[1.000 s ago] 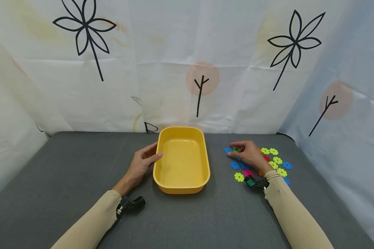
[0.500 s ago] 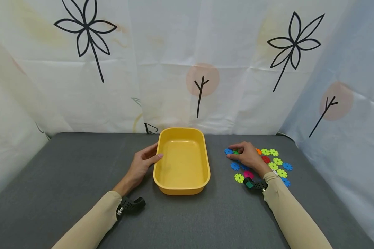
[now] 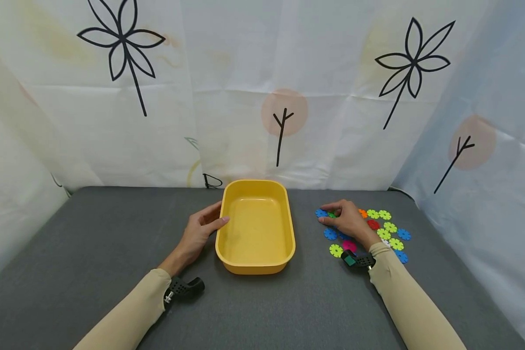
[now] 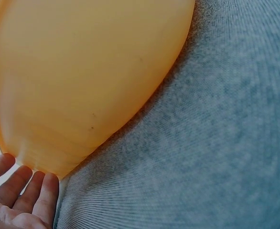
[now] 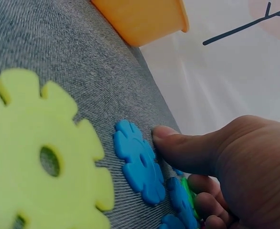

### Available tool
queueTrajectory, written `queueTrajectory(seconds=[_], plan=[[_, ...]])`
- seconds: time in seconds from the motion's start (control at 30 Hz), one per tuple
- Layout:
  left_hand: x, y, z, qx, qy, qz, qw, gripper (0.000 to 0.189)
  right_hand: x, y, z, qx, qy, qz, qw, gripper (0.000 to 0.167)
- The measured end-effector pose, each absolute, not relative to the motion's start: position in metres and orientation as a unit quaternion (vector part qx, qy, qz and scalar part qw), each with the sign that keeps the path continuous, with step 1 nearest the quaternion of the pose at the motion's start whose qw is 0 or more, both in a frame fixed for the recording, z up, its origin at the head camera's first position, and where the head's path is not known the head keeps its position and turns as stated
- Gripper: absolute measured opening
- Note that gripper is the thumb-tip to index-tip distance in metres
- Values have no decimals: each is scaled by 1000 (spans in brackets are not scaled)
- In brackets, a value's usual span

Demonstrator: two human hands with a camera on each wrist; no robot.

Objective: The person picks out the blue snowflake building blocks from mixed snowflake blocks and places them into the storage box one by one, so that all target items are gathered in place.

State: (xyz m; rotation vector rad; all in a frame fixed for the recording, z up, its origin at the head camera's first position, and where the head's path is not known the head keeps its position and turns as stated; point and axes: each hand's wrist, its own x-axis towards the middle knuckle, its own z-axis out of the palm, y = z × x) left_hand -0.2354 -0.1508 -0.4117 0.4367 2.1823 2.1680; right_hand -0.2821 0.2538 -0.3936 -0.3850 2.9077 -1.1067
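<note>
In the head view my left hand point(image 3: 196, 234) holds the left wall of a yellow plastic tray point(image 3: 254, 268), thumb over the rim and fingers along the outside. The left wrist view shows those fingertips against the tray's outer wall point(image 4: 92, 95). My right hand point(image 3: 349, 221) is low over flower-shaped plastic discs on the right, thumb and forefinger apart. A blue disc point(image 3: 320, 213) and a green disc point(image 3: 331, 215) show at the gap between them. In the right wrist view the thumb is beside a blue disc point(image 5: 139, 162); other fingertips are partly hidden behind discs.
Several lime discs point(image 3: 395, 244), blue discs point(image 3: 404, 235), a red disc point(image 3: 373, 224) and a pink disc point(image 3: 349, 246) lie flat around the right forearm. The grey cloth table point(image 3: 92, 253) ends at a patterned white curtain point(image 3: 227, 121) behind.
My right hand has shifted slightly, uncovering more of the orange and red discs and covering a blue one near the thumb. The left hand and tray stay put.
</note>
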Motion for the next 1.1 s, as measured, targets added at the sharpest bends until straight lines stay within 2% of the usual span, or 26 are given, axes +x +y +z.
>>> queueTrajectory(seconds=[1.1], plan=[[-235, -150, -411, 143, 703, 697, 17, 61, -273, 245, -388, -121, 939, -319, -48, 32]])
